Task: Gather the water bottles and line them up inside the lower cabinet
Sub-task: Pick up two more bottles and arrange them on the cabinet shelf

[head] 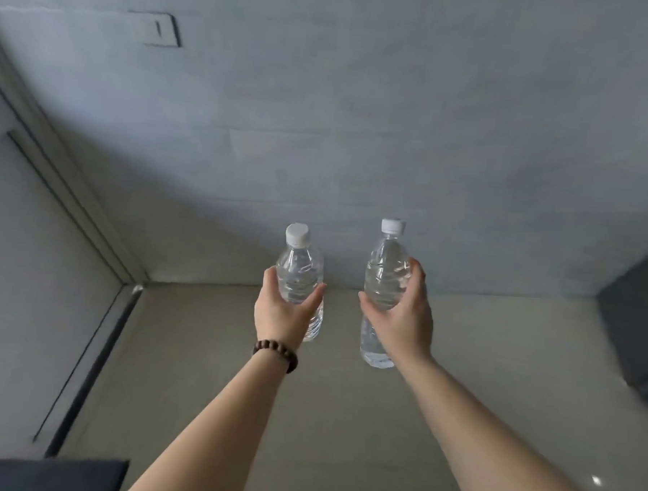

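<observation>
**Two bottles held, one per hand**

Left hand point(281, 314) wrapped around the left water bottle point(299, 277), grip closed on its middle, thumb on one side and fingers on the other. Right hand point(401, 320) likewise closed around the right water bottle point(386, 282). Both bottles clear, full, white-capped, upright with a slight tilt, held side by side and apart, out in front of a grey wall point(359, 115). Dark beaded bracelet point(276, 353) on the left wrist. Pale glossy floor point(343, 415) below. Cannot tell whether the bottle bases touch the floor. Dark edges at the right point(633, 329) and lower left point(44, 474), too cropped to identify.
</observation>
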`<move>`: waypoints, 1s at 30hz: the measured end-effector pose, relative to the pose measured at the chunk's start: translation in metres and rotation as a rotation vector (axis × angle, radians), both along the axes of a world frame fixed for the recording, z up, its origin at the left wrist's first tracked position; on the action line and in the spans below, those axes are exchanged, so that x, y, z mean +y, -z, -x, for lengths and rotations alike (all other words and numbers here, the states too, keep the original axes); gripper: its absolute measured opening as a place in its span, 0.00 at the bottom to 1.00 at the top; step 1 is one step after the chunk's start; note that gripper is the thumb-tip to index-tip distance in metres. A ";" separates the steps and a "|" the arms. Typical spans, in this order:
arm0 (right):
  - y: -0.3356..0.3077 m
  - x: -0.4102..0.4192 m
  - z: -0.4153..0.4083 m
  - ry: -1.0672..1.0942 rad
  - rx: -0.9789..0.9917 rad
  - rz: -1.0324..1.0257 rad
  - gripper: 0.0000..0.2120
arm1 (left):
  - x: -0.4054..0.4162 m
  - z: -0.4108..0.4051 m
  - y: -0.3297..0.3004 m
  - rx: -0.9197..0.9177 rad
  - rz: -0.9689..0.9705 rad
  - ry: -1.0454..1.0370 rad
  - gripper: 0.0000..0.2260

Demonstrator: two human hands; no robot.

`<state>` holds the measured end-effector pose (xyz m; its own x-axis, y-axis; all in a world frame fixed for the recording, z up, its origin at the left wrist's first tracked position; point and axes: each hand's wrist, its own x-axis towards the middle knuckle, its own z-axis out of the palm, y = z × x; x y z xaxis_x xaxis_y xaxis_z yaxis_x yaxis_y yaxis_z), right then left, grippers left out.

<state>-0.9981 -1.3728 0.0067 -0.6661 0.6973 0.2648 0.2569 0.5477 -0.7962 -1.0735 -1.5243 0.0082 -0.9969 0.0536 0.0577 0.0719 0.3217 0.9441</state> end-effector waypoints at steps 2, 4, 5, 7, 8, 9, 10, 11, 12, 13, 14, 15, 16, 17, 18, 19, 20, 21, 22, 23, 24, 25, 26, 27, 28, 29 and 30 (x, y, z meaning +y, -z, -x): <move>0.003 0.033 -0.044 0.099 -0.001 0.011 0.42 | 0.043 -0.029 0.003 -0.005 0.004 0.104 0.20; 0.009 0.062 -0.088 0.195 0.004 0.013 0.42 | 0.084 -0.061 0.006 -0.019 0.019 0.205 0.21; 0.012 0.075 -0.110 0.244 0.000 0.016 0.42 | 0.102 -0.076 0.009 -0.021 0.024 0.258 0.22; 0.017 0.099 -0.154 0.341 -0.004 0.021 0.41 | 0.138 -0.109 0.013 -0.017 0.045 0.357 0.23; 0.019 0.110 -0.176 0.387 0.000 0.022 0.40 | 0.155 -0.125 0.015 -0.014 0.059 0.403 0.24; 0.021 0.120 -0.197 0.432 0.004 0.025 0.40 | 0.171 -0.142 0.017 -0.012 0.071 0.449 0.26; 0.022 0.128 -0.219 0.478 0.005 0.030 0.39 | 0.187 -0.158 0.018 -0.011 0.078 0.497 0.26; 0.023 0.136 -0.240 0.524 0.003 0.037 0.39 | 0.201 -0.176 0.018 -0.011 0.080 0.543 0.24; 0.025 0.143 -0.261 0.570 0.001 0.050 0.39 | 0.215 -0.193 0.018 -0.012 0.088 0.589 0.23; 0.026 0.150 -0.282 0.619 -0.002 0.064 0.38 | 0.228 -0.210 0.019 -0.010 0.099 0.636 0.22; 0.027 0.156 -0.302 0.666 -0.006 0.071 0.39 | 0.241 -0.226 0.019 -0.007 0.111 0.684 0.22; 0.029 0.162 -0.322 0.714 -0.008 0.070 0.39 | 0.253 -0.242 0.019 -0.008 0.121 0.735 0.22; 0.030 0.167 -0.341 0.761 -0.006 0.066 0.40 | 0.265 -0.258 0.020 -0.014 0.129 0.785 0.22; 0.032 0.172 -0.359 0.808 -0.003 0.062 0.41 | 0.276 -0.273 0.021 -0.023 0.125 0.833 0.21; 0.033 0.177 -0.377 0.857 0.002 0.061 0.41 | 0.288 -0.288 0.022 -0.026 0.112 0.884 0.21; 0.035 0.181 -0.395 0.907 0.006 0.066 0.41 | 0.299 -0.304 0.022 -0.023 0.101 0.934 0.21; 0.036 0.185 -0.410 0.957 0.007 0.076 0.42 | 0.310 -0.319 0.022 -0.016 0.095 0.985 0.20; 0.037 0.189 -0.425 1.004 0.008 0.086 0.42 | 0.320 -0.333 0.022 -0.010 0.093 1.034 0.19; 0.039 0.193 -0.440 1.046 0.011 0.093 0.42 | 0.331 -0.347 0.022 -0.004 0.090 1.077 0.19; 0.041 0.197 -0.453 1.085 0.011 0.096 0.42 | 0.342 -0.360 0.024 0.003 0.089 1.114 0.19; 0.043 0.202 -0.466 1.124 0.010 0.095 0.42 | 0.353 -0.372 0.025 0.010 0.094 1.147 0.19; 0.045 0.207 -0.478 1.161 0.006 0.098 0.42 | 0.365 -0.384 0.028 0.014 0.102 1.179 0.20; 0.048 0.213 -0.489 1.196 0.004 0.103 0.42 | 0.377 -0.395 0.030 0.014 0.108 1.211 0.20; 0.051 0.221 -0.499 1.231 0.003 0.110 0.42 | 0.389 -0.406 0.032 0.010 0.105 1.241 0.20; 0.054 0.228 -0.509 1.264 0.001 0.113 0.42 | 0.402 -0.416 0.035 0.005 0.101 1.267 0.21; 0.057 0.237 -0.517 1.294 -0.004 0.114 0.42 | 0.415 -0.425 0.038 0.002 0.097 1.292 0.21; 0.060 0.247 -0.525 1.321 -0.011 0.115 0.41 | 0.429 -0.433 0.042 -0.001 0.097 1.319 0.21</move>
